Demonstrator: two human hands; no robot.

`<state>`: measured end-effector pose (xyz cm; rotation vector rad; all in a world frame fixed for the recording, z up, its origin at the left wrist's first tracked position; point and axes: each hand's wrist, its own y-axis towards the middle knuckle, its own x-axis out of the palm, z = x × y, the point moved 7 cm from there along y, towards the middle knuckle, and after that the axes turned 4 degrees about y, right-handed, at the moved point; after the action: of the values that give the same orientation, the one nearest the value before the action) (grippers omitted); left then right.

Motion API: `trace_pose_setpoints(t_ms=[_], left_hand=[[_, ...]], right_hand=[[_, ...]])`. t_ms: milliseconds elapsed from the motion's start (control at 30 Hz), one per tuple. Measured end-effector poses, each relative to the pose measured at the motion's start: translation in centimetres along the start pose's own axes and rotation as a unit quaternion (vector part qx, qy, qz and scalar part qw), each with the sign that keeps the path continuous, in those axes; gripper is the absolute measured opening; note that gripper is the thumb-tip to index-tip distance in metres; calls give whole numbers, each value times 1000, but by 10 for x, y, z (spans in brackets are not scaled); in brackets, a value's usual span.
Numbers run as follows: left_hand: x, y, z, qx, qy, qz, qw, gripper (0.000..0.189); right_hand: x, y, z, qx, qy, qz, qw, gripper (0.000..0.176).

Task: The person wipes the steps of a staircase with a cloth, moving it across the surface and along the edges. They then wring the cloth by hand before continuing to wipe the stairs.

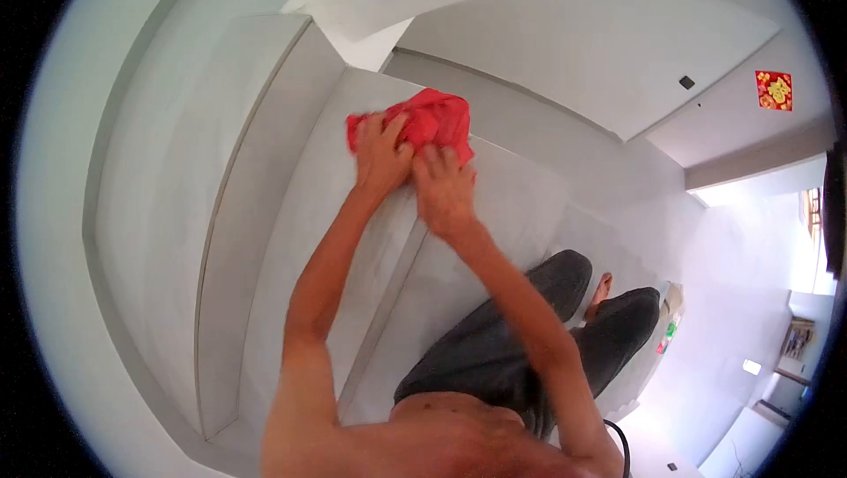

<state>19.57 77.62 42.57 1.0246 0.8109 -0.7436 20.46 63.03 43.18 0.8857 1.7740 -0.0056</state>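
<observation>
A crumpled red cloth [438, 116] lies at the far end of a pale grey stair step [340, 116]. My left hand [383, 158] is on the cloth's left part, with its fingers bent into the fabric. Close beside it, my right hand [444, 191] grips the cloth's near edge, fingers curled over the material. The two hands almost touch each other. Folds of the cloth hide some of the fingertips.
Another step [251, 169] rises on the left, with a thin dark line along its edge. My bent legs in dark trousers [494, 337] rest on the lower right. A red and gold paper decoration [774, 90] hangs on the right wall.
</observation>
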Motion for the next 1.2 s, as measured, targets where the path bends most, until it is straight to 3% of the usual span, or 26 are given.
trace_pose_setpoints(t_ms=[133, 200, 300, 400, 467, 533, 633, 700, 767, 867, 967, 1067, 1200], left_hand=[[-69, -56, -11, -31, 34, -31, 998, 38], [-87, -71, -16, -64, 49, -62, 995, 31], [-100, -66, -17, -191, 89, -178, 961, 25], [-114, -22, 23, -105, 100, 34, 989, 26], [-88, 9, 43, -74, -79, 53, 993, 31], [-42, 23, 58, 7, -43, 61, 997, 37], [-5, 20, 58, -57, 5, -107, 993, 46], [1, 9, 52, -34, 15, -75, 996, 38], [2, 2, 42, -40, 7, -62, 997, 29], [5, 13, 46, -28, 2, -70, 997, 18], [8, 31, 38, 11, -15, -22, 1000, 18], [5, 40, 36, 50, -48, 5, 998, 15], [17, 36, 41, 53, -86, -4, 995, 13]], right_hand=[[-17, -36, -59, -81, 6, 16, 997, 26], [-14, -32, -61, -45, 54, -19, 997, 21], [-3, -32, -49, 1, 179, -62, 982, 18], [-10, -17, -27, 25, 227, -102, 968, 16], [-12, -20, -29, 18, 215, -110, 970, 16], [-6, -29, -38, -14, 184, -88, 979, 17], [-22, -40, -6, 109, 353, 59, 927, 19], [-26, -46, 43, 290, 285, 36, 913, 24], [-17, -48, 86, 329, 223, 94, 913, 30], [-17, -17, 107, 313, 288, 84, 901, 38], [2, 9, 113, 378, 336, 85, 859, 44], [25, 21, 114, 417, 338, 17, 843, 46], [33, 23, 127, 385, 336, -2, 859, 33]])
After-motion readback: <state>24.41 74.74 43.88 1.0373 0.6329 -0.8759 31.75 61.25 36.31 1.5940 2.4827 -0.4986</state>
